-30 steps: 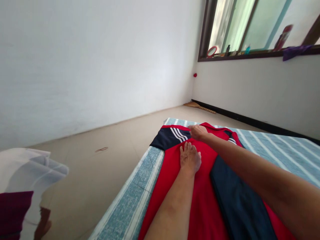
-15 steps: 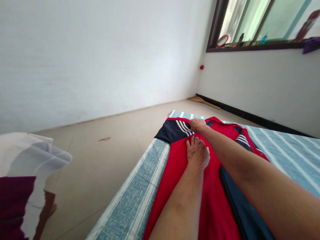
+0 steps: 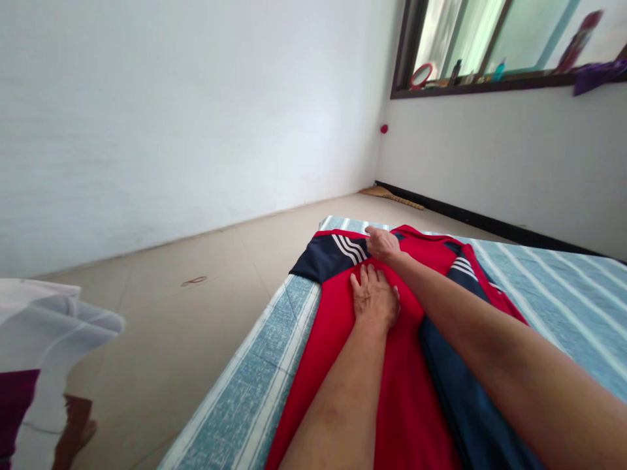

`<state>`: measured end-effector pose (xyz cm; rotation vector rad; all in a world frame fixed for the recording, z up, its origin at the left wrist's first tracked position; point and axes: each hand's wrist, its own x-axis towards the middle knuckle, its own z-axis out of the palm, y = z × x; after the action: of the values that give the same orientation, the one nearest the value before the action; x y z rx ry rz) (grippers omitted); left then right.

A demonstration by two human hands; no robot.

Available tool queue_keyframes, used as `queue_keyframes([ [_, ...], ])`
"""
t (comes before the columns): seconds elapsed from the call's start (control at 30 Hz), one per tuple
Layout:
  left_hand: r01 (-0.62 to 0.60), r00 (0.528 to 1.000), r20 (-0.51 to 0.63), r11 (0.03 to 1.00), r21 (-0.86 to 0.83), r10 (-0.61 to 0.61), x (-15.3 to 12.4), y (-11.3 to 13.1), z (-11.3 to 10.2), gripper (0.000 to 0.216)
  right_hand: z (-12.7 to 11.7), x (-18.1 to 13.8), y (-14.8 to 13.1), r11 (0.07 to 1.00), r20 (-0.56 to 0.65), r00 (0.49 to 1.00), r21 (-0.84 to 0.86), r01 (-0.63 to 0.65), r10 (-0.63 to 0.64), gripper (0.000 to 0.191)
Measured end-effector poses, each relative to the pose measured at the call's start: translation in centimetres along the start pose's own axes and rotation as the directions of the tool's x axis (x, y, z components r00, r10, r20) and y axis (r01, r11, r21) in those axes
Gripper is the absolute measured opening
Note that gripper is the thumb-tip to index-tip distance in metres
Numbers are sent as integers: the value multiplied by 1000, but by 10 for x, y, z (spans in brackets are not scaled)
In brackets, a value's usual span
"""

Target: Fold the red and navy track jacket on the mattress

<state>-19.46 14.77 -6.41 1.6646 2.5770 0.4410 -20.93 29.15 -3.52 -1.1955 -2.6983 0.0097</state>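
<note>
A red sports shirt [image 3: 337, 339] with navy panels and white stripes lies spread on a blue-and-white striped mattress [image 3: 255, 398]. My left hand [image 3: 375, 297] lies flat on the red cloth, fingers stretched out and together. Just beyond it, my right hand [image 3: 383, 243] rests at the shirt's shoulder beside the navy sleeve [image 3: 326, 256] with three white stripes; its fingers curl onto the fabric, and I cannot make out whether they pinch it.
A bare tiled floor [image 3: 196, 313] lies left of the mattress, with a white wall behind. White cloth [image 3: 49, 339] sits at the left edge. A broom [image 3: 389, 194] lies in the far corner. Small items stand on the window ledge [image 3: 490, 81].
Both hands stay on the shirt near the striped sleeve; the right hand has shifted slightly along the shoulder. The view has swung a little.
</note>
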Motion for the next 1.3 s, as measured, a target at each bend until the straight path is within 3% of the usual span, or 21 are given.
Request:
queue_keyframes([
  [0.13, 23, 1000, -6, 999, 28, -22, 1, 1, -2, 60, 4, 1, 26, 997, 12, 999, 62, -36, 35, 42],
  [0.23, 34, 999, 15, 999, 40, -34, 2, 1, -3, 61, 11, 2, 40, 993, 75, 997, 121, 14, -23, 41],
  [0.33, 27, 1000, 12, 998, 51, -28, 3, 1, -4, 59, 11, -1, 45, 990, 54, 998, 138, 34, -42, 46],
  [0.53, 26, 1000, -10, 998, 65, -25, 3, 0, -3, 55, 3, -29, 55, 987, 22, 990, 69, -143, 142, 40],
  [0.7, 32, 999, -7, 997, 73, -32, 2, -1, -4, 55, 12, -42, 69, 965, 136, 958, 41, -260, 253, 61],
  [0.87, 44, 999, 28, 997, 70, -46, 3, -2, -8, 56, 17, -43, 73, 985, 122, 980, 54, -164, 156, 62],
  [1.0, 50, 998, 18, 996, 69, -52, 3, -3, -8, 55, 16, -46, 72, 993, 179, 981, 65, -94, 81, 63],
  [1.07, 52, 998, 14, 997, 63, -53, 3, -4, -6, 55, 12, -46, 67, 995, 147, 987, 55, -78, 69, 56],
  [1.17, 58, 998, 20, 997, 51, -59, 3, -6, -4, 56, 8, -45, 53, 997, 50, 998, 63, 45, -49, 46],
  [1.3, 53, 998, 37, 997, 58, -55, 4, -7, -5, 56, 14, -41, 35, 986, 87, 985, 89, 144, -152, 40],
])
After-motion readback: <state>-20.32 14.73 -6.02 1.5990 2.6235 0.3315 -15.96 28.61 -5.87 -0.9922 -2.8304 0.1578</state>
